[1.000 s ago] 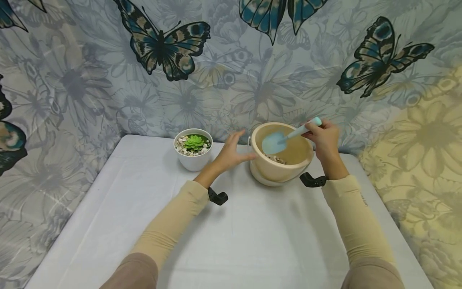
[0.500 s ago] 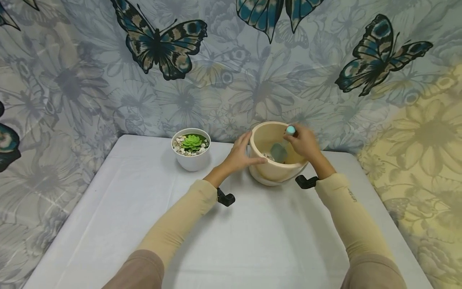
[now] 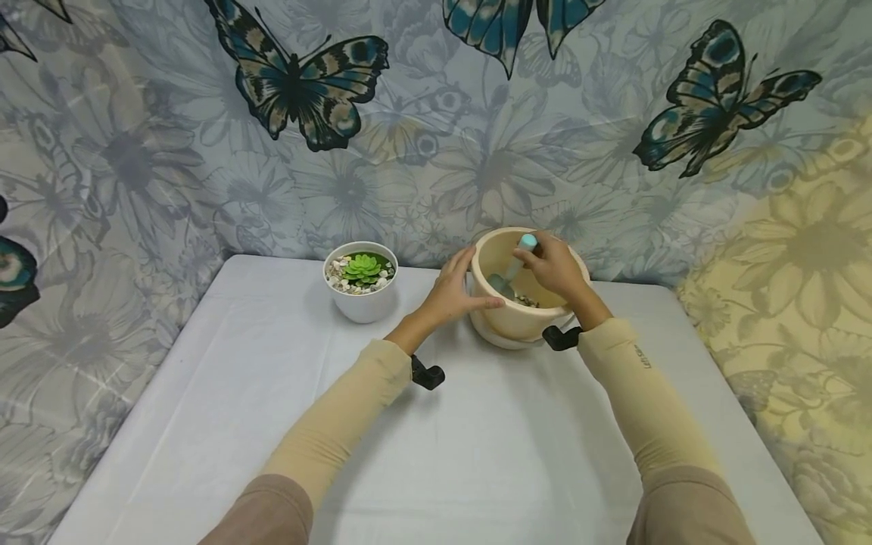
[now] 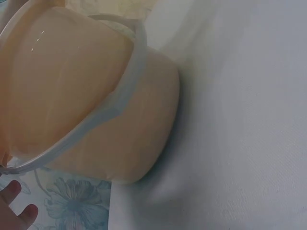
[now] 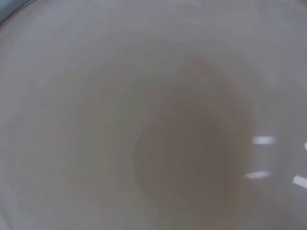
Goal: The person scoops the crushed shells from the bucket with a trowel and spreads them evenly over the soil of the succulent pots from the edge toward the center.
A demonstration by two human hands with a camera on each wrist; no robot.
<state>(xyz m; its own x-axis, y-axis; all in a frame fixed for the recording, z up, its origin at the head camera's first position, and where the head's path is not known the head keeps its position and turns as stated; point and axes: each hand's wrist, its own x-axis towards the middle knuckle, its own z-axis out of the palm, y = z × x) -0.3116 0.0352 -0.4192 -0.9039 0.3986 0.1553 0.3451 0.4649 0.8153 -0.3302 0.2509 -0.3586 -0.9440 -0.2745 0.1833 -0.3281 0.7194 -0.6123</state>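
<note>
A cream bucket [image 3: 521, 324] with a pale bail handle [image 4: 120, 96] stands upright at the back of the table. My left hand [image 3: 450, 291] rests against its left side, the thumb stretched along the front rim and the fingers spread behind; two fingertips [image 4: 29, 213] show beside the bucket in the left wrist view. My right hand [image 3: 555, 265] reaches over the right rim and grips a light-blue small shovel [image 3: 515, 266] by its handle. The shovel's blade slants down inside the bucket, left of some pebbles [image 3: 526, 300] on the bottom. The bucket's glossy wall [image 5: 120, 120] fills the right wrist view.
Left of the bucket stands a white pot [image 3: 364, 306] with a green succulent [image 3: 364, 267] among pale pebbles. A white cloth covers the table [image 3: 477, 454]. Butterfly-printed fabric [image 3: 409, 189] hangs right behind the table's back edge.
My left hand has moved right onto the bucket's rim. My right hand has brought the shovel from above the rim down inside, then its blade has shifted left.
</note>
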